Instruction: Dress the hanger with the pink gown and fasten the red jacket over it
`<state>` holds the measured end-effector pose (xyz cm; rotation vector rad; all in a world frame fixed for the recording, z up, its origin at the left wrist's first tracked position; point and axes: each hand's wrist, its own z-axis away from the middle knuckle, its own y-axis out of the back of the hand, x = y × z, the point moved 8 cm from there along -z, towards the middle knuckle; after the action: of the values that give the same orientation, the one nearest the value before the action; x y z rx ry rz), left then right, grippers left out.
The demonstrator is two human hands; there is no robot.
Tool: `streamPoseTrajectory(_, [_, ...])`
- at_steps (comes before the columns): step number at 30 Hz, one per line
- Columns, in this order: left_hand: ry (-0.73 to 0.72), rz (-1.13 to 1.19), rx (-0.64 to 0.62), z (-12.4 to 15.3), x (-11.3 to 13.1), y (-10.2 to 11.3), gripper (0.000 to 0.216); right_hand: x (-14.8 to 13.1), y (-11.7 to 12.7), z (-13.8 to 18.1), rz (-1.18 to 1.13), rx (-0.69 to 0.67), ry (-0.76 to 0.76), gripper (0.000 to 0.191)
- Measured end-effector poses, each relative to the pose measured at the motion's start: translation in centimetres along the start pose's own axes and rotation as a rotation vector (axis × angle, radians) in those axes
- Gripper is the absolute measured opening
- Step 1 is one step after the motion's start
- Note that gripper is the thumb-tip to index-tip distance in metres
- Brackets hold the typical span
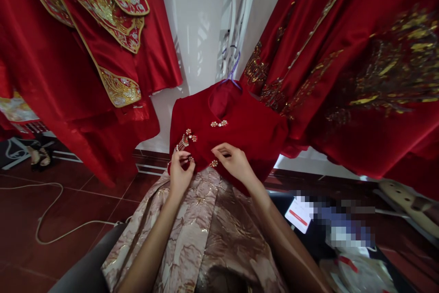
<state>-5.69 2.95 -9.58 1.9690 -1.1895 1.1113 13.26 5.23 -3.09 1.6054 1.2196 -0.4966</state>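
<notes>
A short red velvet jacket (250,133) hangs from a purple-looped hanger (234,71) in front of me. A beaded clasp (218,124) sits at its neck, and a beaded brooch with dangling strands (185,140) is on its left side. Low on the left, my left hand (179,175) pinches a small beaded clasp (190,159) at the jacket's hem. My right hand (236,162) has its fingertips pinched together just above another beaded clasp (214,163). Whatever lies between those fingertips is too small to make out.
A pale pink and gold brocade skirt (185,220) spreads below the jacket. Red embroidered gowns hang at left (103,55) and right (336,92). A white cable (51,238) and black shoes (40,158) lie on the tiled floor. A lit screen (299,214) and plastic bags (360,270) are at lower right.
</notes>
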Motion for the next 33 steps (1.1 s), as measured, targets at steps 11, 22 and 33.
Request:
streamPoseTrajectory(11, [0.109, -0.365, -0.152, 1.0, -2.9, -1.8, 0.034, 3.1, -1.2, 1.6, 0.235, -0.166, -0.071, 0.022])
streamPoseTrajectory(22, [-0.087, -0.338, 0.126, 2.2, 2.7, -0.9, 0.022, 2.6, 0.5, 1.5, 0.109, -0.062, -0.086, 0.018])
streamPoseTrajectory(33, [-0.04, -0.151, -0.007, 4.0, -0.8, -3.0, 0.04, -2.7, -1.1, 2.9, -0.031, -0.279, 0.079, 0.008])
